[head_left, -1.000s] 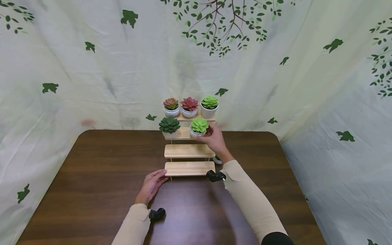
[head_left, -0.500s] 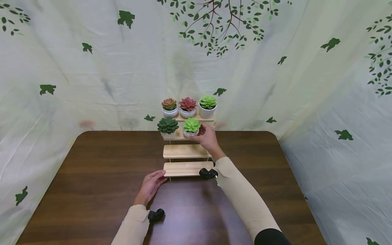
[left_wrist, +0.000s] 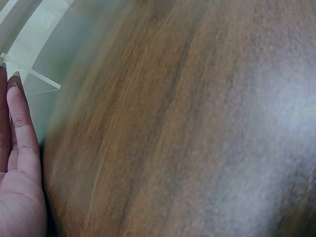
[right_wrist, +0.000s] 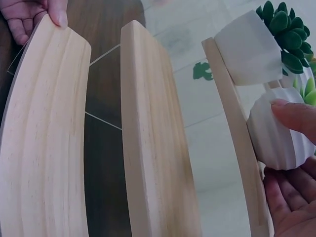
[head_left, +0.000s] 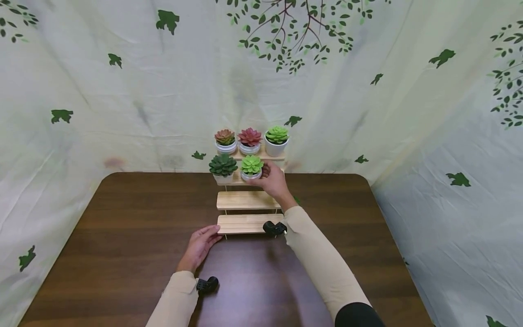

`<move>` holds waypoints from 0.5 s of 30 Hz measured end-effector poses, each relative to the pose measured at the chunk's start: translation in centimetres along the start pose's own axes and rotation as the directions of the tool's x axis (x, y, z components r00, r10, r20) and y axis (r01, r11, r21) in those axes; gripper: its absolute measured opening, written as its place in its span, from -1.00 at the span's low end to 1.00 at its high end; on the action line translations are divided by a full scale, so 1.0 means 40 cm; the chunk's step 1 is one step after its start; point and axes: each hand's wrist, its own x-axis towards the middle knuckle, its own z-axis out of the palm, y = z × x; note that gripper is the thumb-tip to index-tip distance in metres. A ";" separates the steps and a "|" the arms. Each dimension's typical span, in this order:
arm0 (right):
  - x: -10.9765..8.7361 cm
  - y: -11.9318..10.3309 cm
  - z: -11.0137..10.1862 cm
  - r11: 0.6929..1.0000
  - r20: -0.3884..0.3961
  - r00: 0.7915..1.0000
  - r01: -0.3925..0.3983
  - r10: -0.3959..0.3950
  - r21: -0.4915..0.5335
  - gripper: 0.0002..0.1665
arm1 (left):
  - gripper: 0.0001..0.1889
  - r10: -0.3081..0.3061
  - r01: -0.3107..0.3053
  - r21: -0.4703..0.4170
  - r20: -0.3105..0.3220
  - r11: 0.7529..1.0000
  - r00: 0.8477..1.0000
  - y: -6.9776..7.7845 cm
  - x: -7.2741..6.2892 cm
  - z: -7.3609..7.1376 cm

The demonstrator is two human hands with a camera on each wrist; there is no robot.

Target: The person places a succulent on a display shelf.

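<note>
My right hand (head_left: 273,180) grips a bright green potted succulent (head_left: 251,166) by its white ribbed pot (right_wrist: 276,131), thumb on one side and fingers on the other. The pot meets the second tier from the top of a stepped wooden plant stand (head_left: 249,200). Left of it on that tier stands a dark green succulent (head_left: 223,165) in a white pot. My left hand (head_left: 201,245) pinches the near left corner of the lowest shelf (right_wrist: 47,118), its thumb on top. In the left wrist view, part of my left hand (left_wrist: 22,163) shows at the edge.
On the top tier stand a reddish-green succulent (head_left: 225,137), a red succulent (head_left: 249,137) and a light green succulent (head_left: 276,137). Something green (head_left: 297,200) shows behind my right forearm, mostly hidden. The brown table (head_left: 155,218) ends at a leaf-printed cloth (head_left: 171,91).
My right hand has moved the bright green succulent left along the second tier, closer to the dark green one. My left hand stays at the lowest shelf's corner.
</note>
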 end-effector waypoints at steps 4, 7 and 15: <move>0.002 0.000 0.005 1.000 0.005 1.000 -0.011 0.011 -0.011 -0.21 | -0.79 -0.016 0.016 0.003 -0.008 1.000 1.000 0.001 0.000 -0.005; 0.001 -0.001 0.008 1.000 0.014 1.000 -0.020 0.021 -0.009 -0.21 | -0.80 -0.020 0.020 -0.004 -0.014 1.000 1.000 0.001 -0.002 -0.009; -0.007 0.026 -0.021 0.993 0.025 0.999 0.023 -0.026 0.119 -0.20 | -0.83 -0.010 0.011 0.001 -0.013 1.000 1.000 0.002 -0.002 -0.006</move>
